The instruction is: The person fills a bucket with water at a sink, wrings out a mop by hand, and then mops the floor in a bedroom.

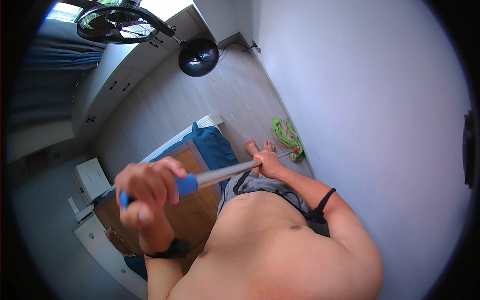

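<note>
A mop with a metal pole (pixel 222 172) and a blue grip (pixel 186 185) slants across my body. My left hand (pixel 148 187) is closed round the blue grip at the upper end, slightly blurred. Farther along, my right hand (pixel 269 165) grips the metal pole. Beyond it, the green and pinkish cloth mop head (pixel 285 134) lies on the floor against the foot of the wall, next to my bare feet (pixel 251 147).
A bed with a woven mat (pixel 182 162) and blue bedding (pixel 212 147) stands on the left, near a white boxy cabinet (pixel 92 180). A black standing fan (pixel 198 58) is by the long built-in cabinets (pixel 130 80). A pale wall (pixel 370 100) runs along my right.
</note>
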`<state>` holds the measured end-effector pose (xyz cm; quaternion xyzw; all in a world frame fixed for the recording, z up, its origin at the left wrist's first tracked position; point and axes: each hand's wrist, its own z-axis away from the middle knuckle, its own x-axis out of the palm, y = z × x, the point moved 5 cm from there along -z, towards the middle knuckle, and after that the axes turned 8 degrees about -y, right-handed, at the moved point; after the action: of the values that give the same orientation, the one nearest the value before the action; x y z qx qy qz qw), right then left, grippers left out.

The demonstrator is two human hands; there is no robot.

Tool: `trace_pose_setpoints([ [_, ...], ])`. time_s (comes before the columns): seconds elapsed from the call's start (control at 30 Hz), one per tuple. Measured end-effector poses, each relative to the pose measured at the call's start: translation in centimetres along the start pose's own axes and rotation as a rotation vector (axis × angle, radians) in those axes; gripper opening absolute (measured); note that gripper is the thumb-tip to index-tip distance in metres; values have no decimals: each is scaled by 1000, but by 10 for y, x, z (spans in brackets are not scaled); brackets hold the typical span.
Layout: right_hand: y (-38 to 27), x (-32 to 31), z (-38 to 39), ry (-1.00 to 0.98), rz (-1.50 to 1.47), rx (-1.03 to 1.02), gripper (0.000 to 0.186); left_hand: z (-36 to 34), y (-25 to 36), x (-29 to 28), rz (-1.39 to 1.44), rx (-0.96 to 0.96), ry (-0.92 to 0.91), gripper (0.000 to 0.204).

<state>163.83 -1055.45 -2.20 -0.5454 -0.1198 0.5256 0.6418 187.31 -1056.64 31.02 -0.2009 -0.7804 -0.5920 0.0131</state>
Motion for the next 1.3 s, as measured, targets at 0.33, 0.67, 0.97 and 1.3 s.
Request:
trace_pose_setpoints([
  [0.33, -81, -51, -73, 378, 142, -344, 14, -43, 83, 43, -262, 112, -467, 20],
  [0.67, -18, -67, -93, 557, -109, -374, 10, -34, 27, 137, -649, 240, -442, 28],
  [0.97, 30, -7, 169, 672, -258, -232, 12, -36, 16, 225, -130, 136, -1009, 27],
  [1.3, 271, 185, 516, 970, -116, 1000, 14, 101, -263, 439, 216, -658, -1166, 12],
])
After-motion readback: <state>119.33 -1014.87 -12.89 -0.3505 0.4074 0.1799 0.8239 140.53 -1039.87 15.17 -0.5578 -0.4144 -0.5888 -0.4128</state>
